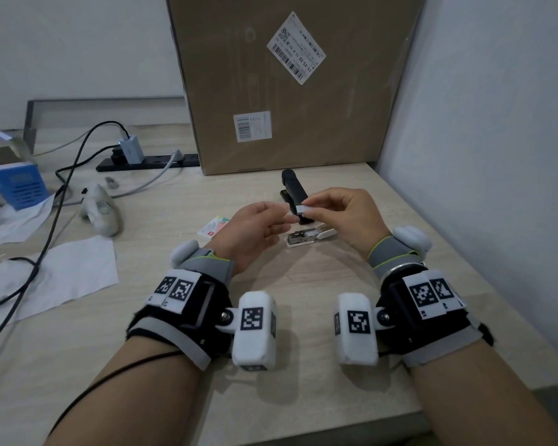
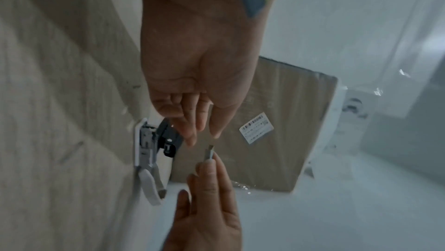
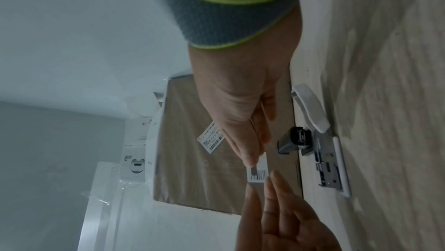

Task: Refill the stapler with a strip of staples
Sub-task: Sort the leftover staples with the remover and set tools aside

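silvery strip of staples (image 1: 304,210) sits pinched in the right hand (image 1: 342,217) above the opened stapler (image 1: 298,236) lying mid-surface, the left hand (image 1: 255,231) just beside it, fingers (image 2: 190,131) loosely extended and holding nothing, a cardboard box (image 1: 290,85) standing at the far edge behind.
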Demonstrator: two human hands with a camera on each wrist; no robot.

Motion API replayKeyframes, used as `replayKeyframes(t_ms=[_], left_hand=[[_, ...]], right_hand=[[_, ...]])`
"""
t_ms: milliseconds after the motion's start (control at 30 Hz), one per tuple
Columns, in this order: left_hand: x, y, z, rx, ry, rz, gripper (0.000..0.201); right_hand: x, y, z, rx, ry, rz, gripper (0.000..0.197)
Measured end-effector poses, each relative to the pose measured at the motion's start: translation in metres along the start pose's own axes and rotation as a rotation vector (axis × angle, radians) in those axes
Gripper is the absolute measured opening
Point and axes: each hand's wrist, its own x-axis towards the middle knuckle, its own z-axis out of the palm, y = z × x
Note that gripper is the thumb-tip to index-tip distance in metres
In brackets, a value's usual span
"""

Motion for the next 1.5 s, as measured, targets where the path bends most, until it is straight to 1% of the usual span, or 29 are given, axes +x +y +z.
replayKeyframes(t_ms=[67, 100, 167, 267, 333, 433, 533, 700, 966, 1166, 1500], left_hand=[[0.002, -0.003, -0.003, 0.263, 0.124, 0.115, 0.011], [0.003, -0.005, -0.005, 0.395, 0.155, 0.166, 0.017], [0.003, -0.006, -0.007, 0.62, 0.147, 0.19, 0.025], [0.0, -0.007, -0.005, 0.952, 0.128, 0.156, 0.029], [0.001, -0.009, -0.004, 1.073, 0.11, 0.206, 0.031], [0.003, -0.012, -0.002, 1.085, 0.082, 0.259, 0.032], [0.004, -0.013, -0.001, 1.059, 0.089, 0.292, 0.027], [0.004, -0.014, -0.002, 1.023, 0.081, 0.3, 0.022], [0.007, -0.014, -0.003, 1.029, 0.075, 0.29, 0.024], [0.007, -0.015, -0.003, 1.017, 0.08, 0.283, 0.026], [0.007, -0.015, -0.003, 1.015, 0.085, 0.275, 0.025]], right_hand=[[0.002, 0.004, -0.002, -0.074, 0.028, 0.022, 0.013], [0.002, 0.005, -0.002, -0.116, 0.019, 0.036, 0.012], [0.002, 0.008, -0.001, -0.185, -0.025, 0.066, 0.011], [0.003, 0.013, 0.0, -0.279, -0.078, 0.09, 0.009], [0.003, 0.014, 0.0, -0.335, -0.107, 0.089, 0.009], [0.003, 0.015, 0.002, -0.389, -0.145, 0.076, 0.01], [0.004, 0.017, 0.003, -0.463, -0.142, 0.061, 0.008], [0.004, 0.017, 0.003, -0.531, -0.16, 0.045, 0.009], [0.005, 0.018, 0.005, -0.567, -0.166, 0.05, 0.006], [0.004, 0.018, 0.006, -0.527, -0.159, 0.041, 0.005], [0.004, 0.018, 0.007, -0.531, -0.151, 0.046, 0.006]])
